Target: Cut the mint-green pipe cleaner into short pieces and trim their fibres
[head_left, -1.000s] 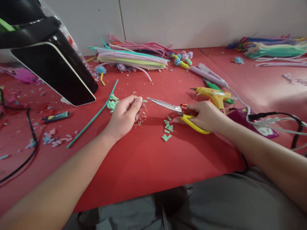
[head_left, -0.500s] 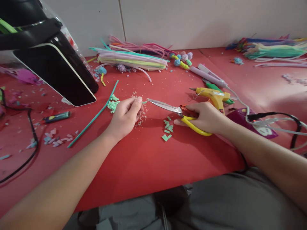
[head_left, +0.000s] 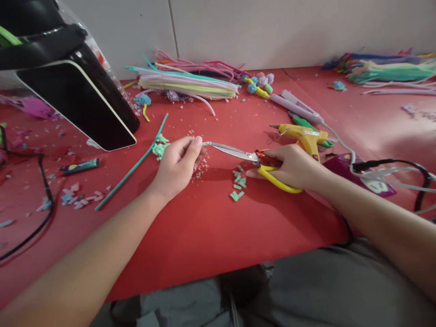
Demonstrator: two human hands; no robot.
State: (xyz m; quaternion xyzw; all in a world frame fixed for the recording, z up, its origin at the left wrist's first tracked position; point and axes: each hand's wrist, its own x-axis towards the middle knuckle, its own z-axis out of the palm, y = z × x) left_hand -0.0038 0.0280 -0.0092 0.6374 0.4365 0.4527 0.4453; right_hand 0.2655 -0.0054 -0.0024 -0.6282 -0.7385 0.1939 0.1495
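Between the thumb and fingers of my left hand (head_left: 180, 165) is a small light-green piece of pipe cleaner (head_left: 205, 143), with only its tip showing. My right hand (head_left: 293, 168) is closed round the red and yellow handles of a pair of scissors (head_left: 235, 151). The scissor blades point left, their tips at the green piece. Beneath the scissors lies a loose group of short green pieces (head_left: 237, 184). Behind my left hand sits a heap of trimmed green bits (head_left: 159, 149), beside a long teal pipe cleaner (head_left: 131, 170). Pale clippings (head_left: 201, 171) are scattered below my left fingers.
A yellow glue gun (head_left: 304, 136) and a lilac flat iron (head_left: 296, 106) lie to the right, near a purple power strip (head_left: 344, 170) with cables. Pipe-cleaner bundles (head_left: 190, 84) rest along the wall. A black bin-like container (head_left: 85, 100) stands at left.
The scissor tips have come together slightly at the green piece in my left fingers. Both hands stay almost in place.
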